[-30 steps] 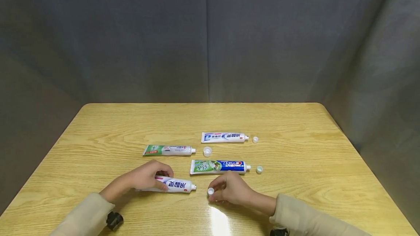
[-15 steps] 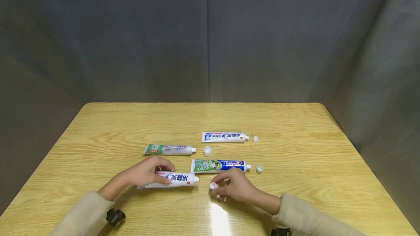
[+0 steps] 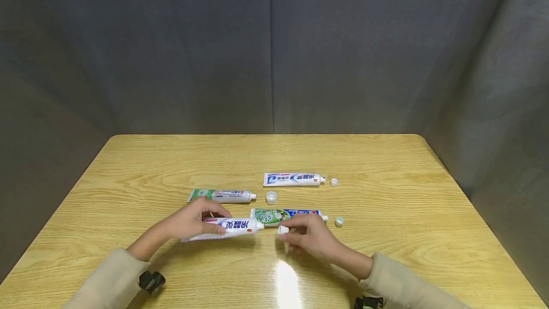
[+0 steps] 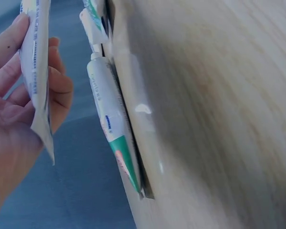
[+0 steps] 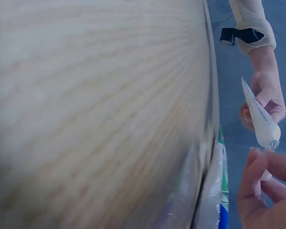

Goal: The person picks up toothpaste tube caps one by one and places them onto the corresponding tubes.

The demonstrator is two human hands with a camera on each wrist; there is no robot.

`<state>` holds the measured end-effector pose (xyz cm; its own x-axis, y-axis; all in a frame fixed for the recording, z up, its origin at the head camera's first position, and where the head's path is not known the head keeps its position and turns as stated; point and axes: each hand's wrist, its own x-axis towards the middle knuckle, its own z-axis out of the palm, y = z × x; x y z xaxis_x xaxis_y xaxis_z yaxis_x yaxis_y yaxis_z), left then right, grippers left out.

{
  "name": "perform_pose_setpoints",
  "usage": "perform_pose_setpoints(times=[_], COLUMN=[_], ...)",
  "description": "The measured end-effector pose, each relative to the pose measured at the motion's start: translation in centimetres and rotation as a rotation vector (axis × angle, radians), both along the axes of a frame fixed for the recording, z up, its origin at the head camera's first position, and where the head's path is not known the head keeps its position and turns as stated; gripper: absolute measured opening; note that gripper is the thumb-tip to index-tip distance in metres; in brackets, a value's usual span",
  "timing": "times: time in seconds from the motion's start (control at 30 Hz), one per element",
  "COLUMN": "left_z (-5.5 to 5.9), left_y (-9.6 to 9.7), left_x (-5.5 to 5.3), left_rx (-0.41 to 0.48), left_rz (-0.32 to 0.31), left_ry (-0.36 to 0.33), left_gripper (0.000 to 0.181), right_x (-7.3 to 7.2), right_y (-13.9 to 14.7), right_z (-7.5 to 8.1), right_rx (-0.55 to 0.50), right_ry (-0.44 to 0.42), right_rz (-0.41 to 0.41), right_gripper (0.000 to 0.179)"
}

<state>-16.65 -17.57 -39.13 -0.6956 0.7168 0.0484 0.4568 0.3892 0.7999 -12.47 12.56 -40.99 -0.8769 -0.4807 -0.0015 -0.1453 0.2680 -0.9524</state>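
My left hand (image 3: 193, 223) grips a white toothpaste tube (image 3: 240, 226) with purple lettering, raised off the table. Its uncapped nozzle points right. In the left wrist view the fingers and thumb clasp both sides of the tube (image 4: 35, 62). A short gap to the right of the nozzle, my right hand (image 3: 315, 240) pinches a small white cap (image 3: 283, 230) between thumb and fingers. The right wrist view shows the bare nozzle (image 5: 273, 144) close to the right fingertips; the cap (image 5: 266, 175) is partly hidden there.
Behind the hands lie a green-and-blue toothpaste tube (image 3: 272, 216), a green-and-silver tube (image 3: 231, 196) and a white-and-blue tube (image 3: 293, 179). Loose caps sit by their nozzles: a pale green cap (image 3: 339, 221), a clear-white cap (image 3: 271, 198) and a white cap (image 3: 333, 182). A wooden table (image 3: 150, 161) carries them all.
The left hand has lifted its tube off the table and moved it slightly away and rightward. The right hand has raised the cap and turned it so its side shows.
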Motion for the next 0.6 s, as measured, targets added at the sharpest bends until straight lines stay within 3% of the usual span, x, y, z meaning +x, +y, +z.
perform_pose_setpoints(times=[0.27, 0.6], left_z=[0.4, 0.8], left_y=[0.2, 0.3], left_x=[-0.2, -0.4], left_rx=[0.058, 0.113], left_rz=[0.001, -0.002], left_ry=[0.016, 0.017], left_gripper=[0.026, 0.025], right_x=[-0.5, -0.9], right_y=[-0.4, -0.8], right_z=[0.6, 1.2], right_rx=[-0.022, -0.006], right_ry=[0.037, 0.056], right_rz=[-0.095, -0.122], right_gripper=[0.021, 0.017])
